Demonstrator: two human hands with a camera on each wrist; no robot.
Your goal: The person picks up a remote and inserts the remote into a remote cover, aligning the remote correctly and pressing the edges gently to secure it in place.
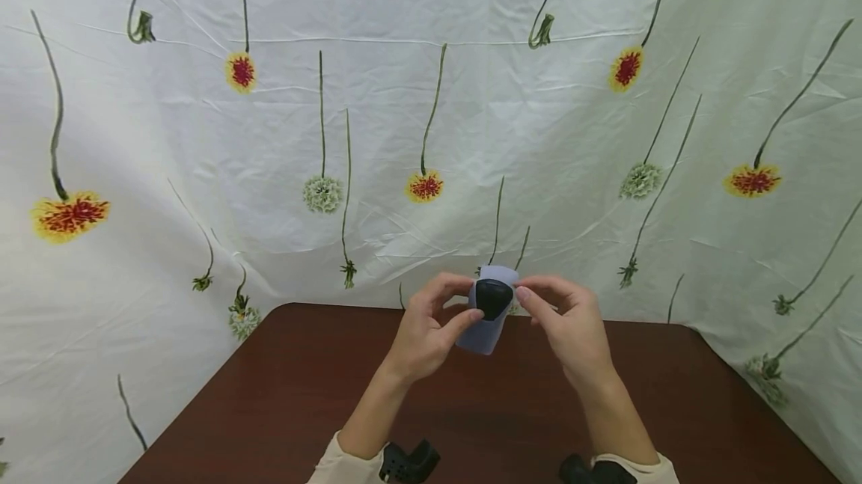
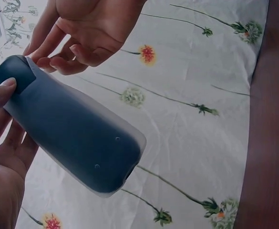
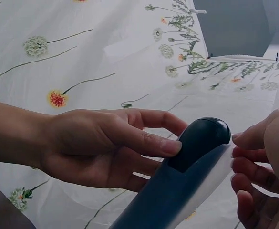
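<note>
A dark, smooth device (image 1: 494, 298) with a rounded end sits inside a long, frosted translucent sleeve (image 1: 480, 338), held up over the table. Its bare dark end (image 3: 203, 138) shows in an opening of the sleeve, while the rest appears bluish through the cover. My left hand (image 1: 427, 331) grips it from the left, thumb on the dark end and fingers behind. From the other side, my right hand (image 1: 572, 319) pinches the sleeve's edge beside that dark end with thumb and fingertips. Two small round marks show on the sleeve (image 2: 91, 138) in the left wrist view.
Below the hands lies a dark reddish-brown table (image 1: 303, 394) with rounded far corners. A white cloth (image 1: 377, 132) printed with flowers hangs behind it and along both sides. Black wrist mounts (image 1: 409, 461) are strapped at the cuffs of light sleeves.
</note>
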